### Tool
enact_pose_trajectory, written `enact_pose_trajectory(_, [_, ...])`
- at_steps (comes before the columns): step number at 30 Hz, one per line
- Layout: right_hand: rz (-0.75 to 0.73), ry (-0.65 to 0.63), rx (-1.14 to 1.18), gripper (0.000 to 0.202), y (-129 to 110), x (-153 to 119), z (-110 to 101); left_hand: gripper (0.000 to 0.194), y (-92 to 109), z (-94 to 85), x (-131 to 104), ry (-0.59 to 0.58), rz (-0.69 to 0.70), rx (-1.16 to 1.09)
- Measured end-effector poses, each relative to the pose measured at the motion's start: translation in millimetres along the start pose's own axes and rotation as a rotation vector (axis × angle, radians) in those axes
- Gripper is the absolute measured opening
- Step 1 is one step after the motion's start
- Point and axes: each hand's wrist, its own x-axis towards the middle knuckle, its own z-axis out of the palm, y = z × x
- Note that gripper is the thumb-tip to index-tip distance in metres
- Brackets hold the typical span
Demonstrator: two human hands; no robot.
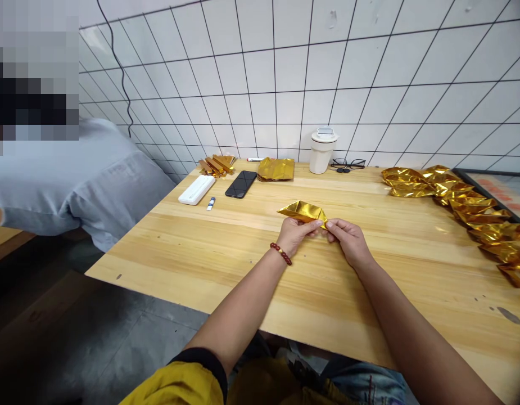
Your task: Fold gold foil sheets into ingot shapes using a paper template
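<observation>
A shiny gold foil paper (pixel 302 210), folded into a long shape with a pointed left end, is held just above the wooden table (pixel 192 259). My left hand (pixel 297 233) pinches its lower edge between thumb and fingers. At the right end of the foil, my right hand (pixel 347 236) grips the corner with thumb and fingertips. Both sets of fingertips nearly meet there and hide part of the fold. A red bead bracelet (pixel 280 253) circles my left wrist.
Along the back stand a stack of gold foil sheets (pixel 276 169), folded foil strips (pixel 216 165), a white cup (pixel 322 151) and glasses (pixel 348 163). A phone (pixel 241 184), a white power bank (pixel 197 189) and a small blue-white item (pixel 211 203) lie left. Folded gold pieces (pixel 466 205) line the right. Another person (pixel 74 174) sits left.
</observation>
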Motion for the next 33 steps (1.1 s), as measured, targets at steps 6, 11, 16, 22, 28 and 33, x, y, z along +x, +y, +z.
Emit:
enact_pose_trajectory(6, [0.013,-0.028,0.014,0.036,1.1,-0.2,0.1,0.040,0.5,0.0,-1.6,-0.013,0.009,0.009])
enact_pose_trajectory(11, [0.016,-0.031,0.014,0.039,1.6,0.5,0.1,0.038,1.0,-0.4,-1.8,-0.019,0.008,0.017])
enact_pose_trajectory(16, [0.004,-0.040,0.022,0.037,1.6,-0.3,-0.7,0.037,0.8,-0.6,-1.5,-0.023,0.007,0.022])
enact_pose_trajectory(22, [0.006,-0.082,0.036,0.030,3.4,-2.4,1.5,0.036,0.9,-0.1,-2.1,-0.026,0.003,0.013])
enact_pose_trajectory(28, [0.009,-0.060,0.029,0.031,2.3,-1.3,2.2,0.037,2.0,0.3,-2.8,-0.024,0.002,0.018])
enact_pose_trajectory(33, [0.027,-0.039,0.011,0.032,1.2,-0.5,1.1,0.039,1.5,0.0,-2.0,-0.001,0.002,0.019])
